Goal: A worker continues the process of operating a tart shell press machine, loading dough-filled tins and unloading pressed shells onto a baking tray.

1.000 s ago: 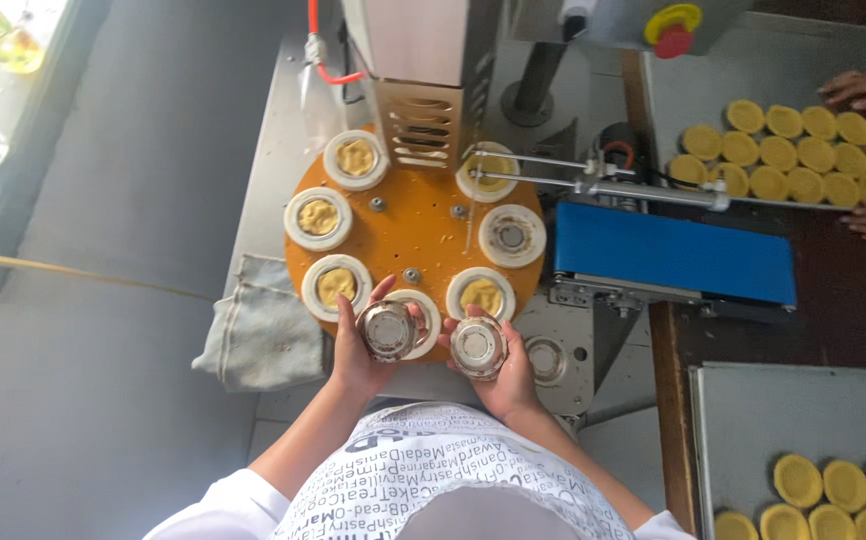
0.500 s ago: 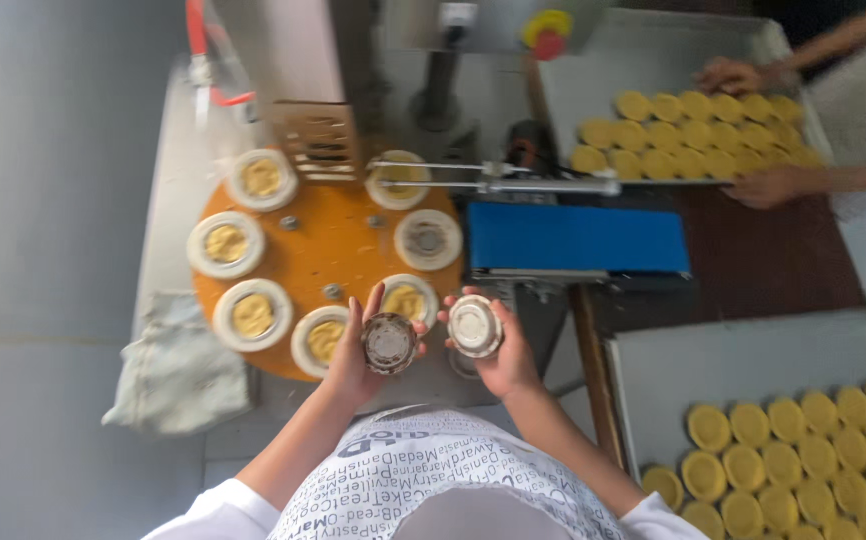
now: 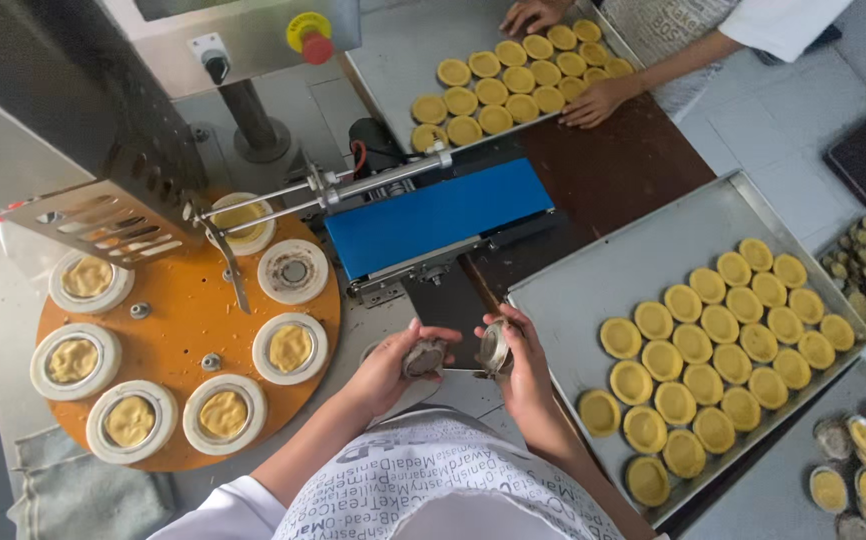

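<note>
A worker holds two small metal tart tins at the chest, between a dough-press turntable and a tray of shells.

The left hand [image 3: 393, 365] is curled round one tin [image 3: 424, 357], the right hand [image 3: 521, 360] round another [image 3: 494, 348] — both gripped by the rim, tilted inward and nearly touching, just below the blue belt [image 3: 440, 213]. The tins look shallow, fluted and dull grey, and whether they hold dough is hard to tell. The likeliest slip: a tin held only by the fingertips could tip out and drop onto the bench, or knock its neighbour. At 9 o'clock the orange turntable [image 3: 183, 320] carries filled rings; at 3 o'clock lies the tray [image 3: 593, 280] of yellow shells [image 3: 713, 350]. At 12 o'clock another person's hand [image 3: 598, 102] rests on a second tray — well apart.
</note>
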